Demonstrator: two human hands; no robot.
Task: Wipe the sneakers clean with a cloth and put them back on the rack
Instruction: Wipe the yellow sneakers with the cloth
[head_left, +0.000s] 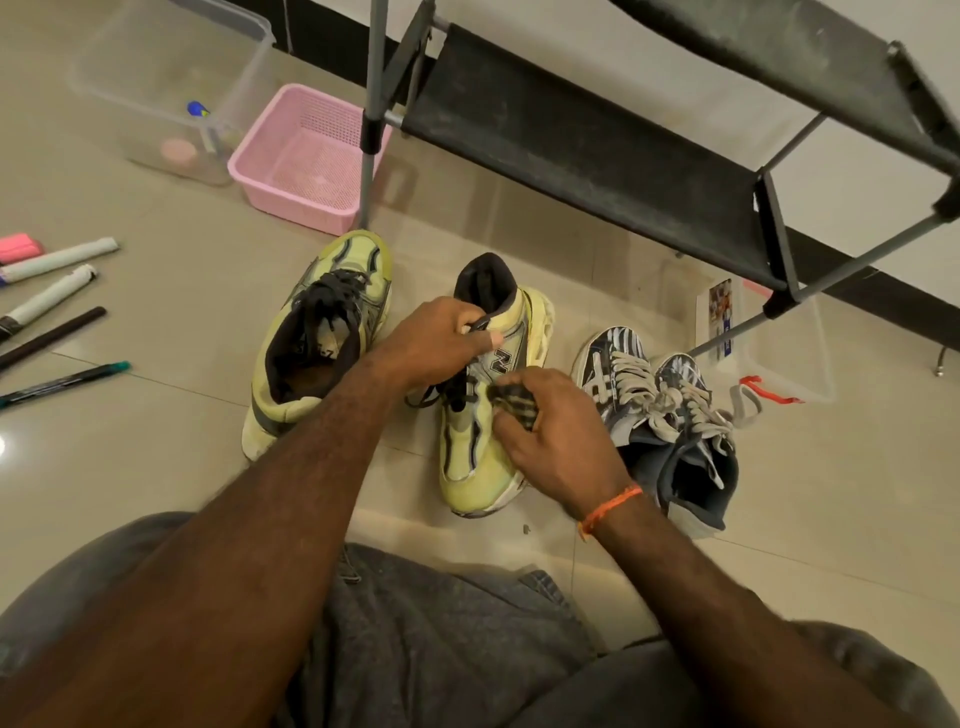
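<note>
The right hand (558, 439) is bunched around a small checked cloth (517, 397), its fingers curled over the fabric and pressing it against the side of a pale yellow sneaker (485, 441). The left hand (441, 338) steadies that same shoe from above, fingers closed around its collar and tongue near the dark laces. The shoe stands on the tiled floor (156, 441) between the person's knees and the rack, heel away from the wearer. Its partner, the second yellow sneaker (317, 343), sits just beside it to the left, and a pair of dark sneakers with white laces (665, 415) lies close on the right. All of them look light and softly padded, so the upper will likely give under pressure; the firmer collar or the sole edge seems the best place to brace. The cloth is limp and needs wadding to scrub well. Beyond, the black shoe rack (597, 150) stands with its shelves bare, so nothing has been returned yet.
</note>
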